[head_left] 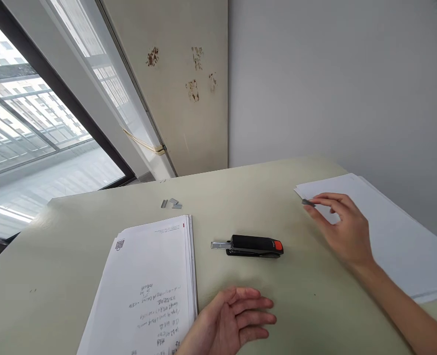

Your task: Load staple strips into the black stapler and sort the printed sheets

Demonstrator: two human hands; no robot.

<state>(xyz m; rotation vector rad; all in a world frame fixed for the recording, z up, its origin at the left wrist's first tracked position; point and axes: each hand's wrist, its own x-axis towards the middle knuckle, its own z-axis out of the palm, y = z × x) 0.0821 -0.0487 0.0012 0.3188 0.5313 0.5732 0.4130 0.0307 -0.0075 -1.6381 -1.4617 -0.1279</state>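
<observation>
Our right hand point(347, 234) pinches a staple strip point(308, 202); at its eight o'clock, nearer our spread left hand point(229, 319), the stapler point(254, 243) lies nine-to-three.

My left hand point(228, 320) presents its palm, fingers point(256, 319) slightly parted, gently bent and directed rightward. My right hand point(347, 231) is pinched at thumb and forefinger, remaining fingers curled. My right forearm point(399, 300), bare, extends from the lower right.
</observation>
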